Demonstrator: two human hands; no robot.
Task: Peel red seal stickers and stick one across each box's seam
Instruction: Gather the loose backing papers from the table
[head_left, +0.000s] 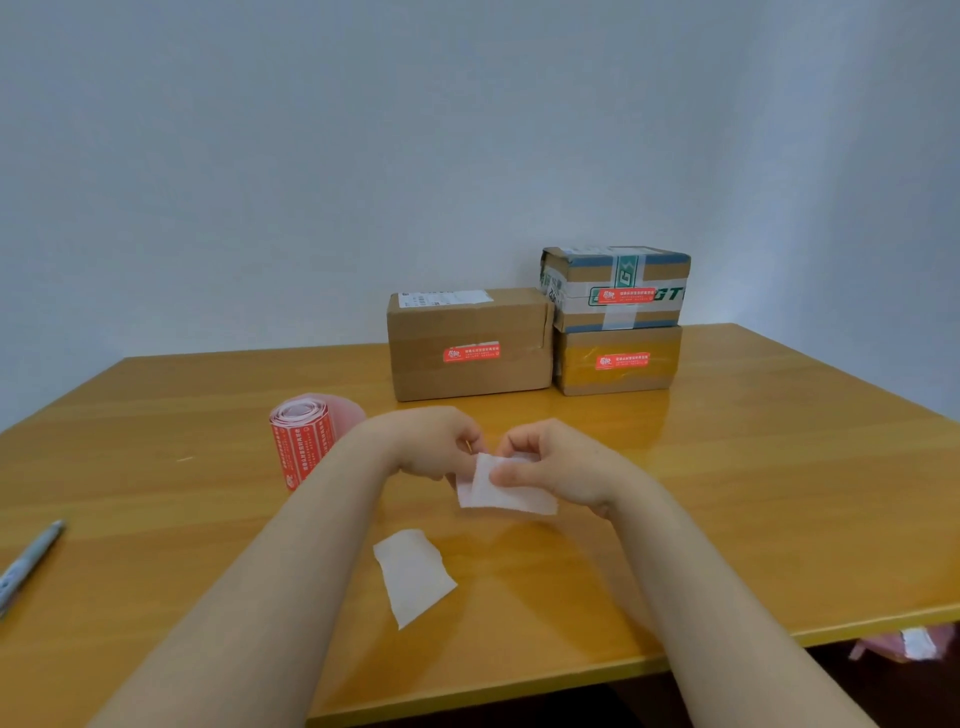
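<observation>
Hands meet just to the right of the sticker roll (301, 441) and a little nearer to us, with a white strip (506, 493) of paper pinched between them. Our left hand (436, 449) has its fingers curled and nips the strip's left edge. Our right hand (553, 467) grips the strip's upper part between thumb and curled fingers. We see only white on the strip and cannot tell whether a sticker is on its far face.

The roll lies on its side on the table (753, 493), red printing outward. Behind the roll and to its right stand three boxes. The brown box (470, 332) is closest to the roll, the yellow-taped box (618, 376) is just beside it, further right, and the green-taped box (618, 270) is stacked on the yellow-taped one. Each bears a red sticker (471, 352) on its front. A loose white slip (413, 574) lies flat to the right of the roll, nearer us than the hands. A pen (28, 561) lies well to the left of the roll.
</observation>
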